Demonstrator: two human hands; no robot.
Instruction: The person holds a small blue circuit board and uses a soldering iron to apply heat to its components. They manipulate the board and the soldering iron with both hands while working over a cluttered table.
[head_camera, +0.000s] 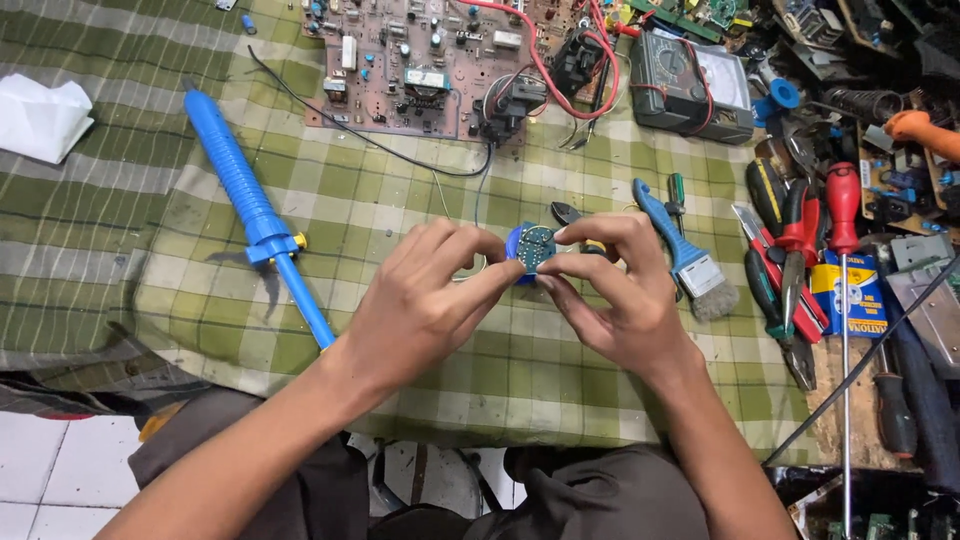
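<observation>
Both hands meet over the middle of the surface (300, 230), which is covered by a green checked cloth. The left hand (425, 300) and the right hand (615, 290) together hold a small round circuit board (536, 247) seated in a blue housing, raised just above the cloth; each grip is pressed together, thumb and fingertips pinching the board's rim from opposite sides. By the look of it, the step in hand is inspecting or working the board loose from its housing, and the next move would call for a steady hold on one side while the other hand shifts its pinch without bending the board. To the left lies a blue desoldering pump (255, 215), and farther left a crumpled white cloth (40, 115). Beyond the hands rests a large brown circuit board (400, 60) with red and black wires, near an analogue multimeter (690, 85). To the right lie a blue-handled brush (680, 250), pliers and a red-handled screwdriver (843, 215). White floor tiles show at lower left.
</observation>
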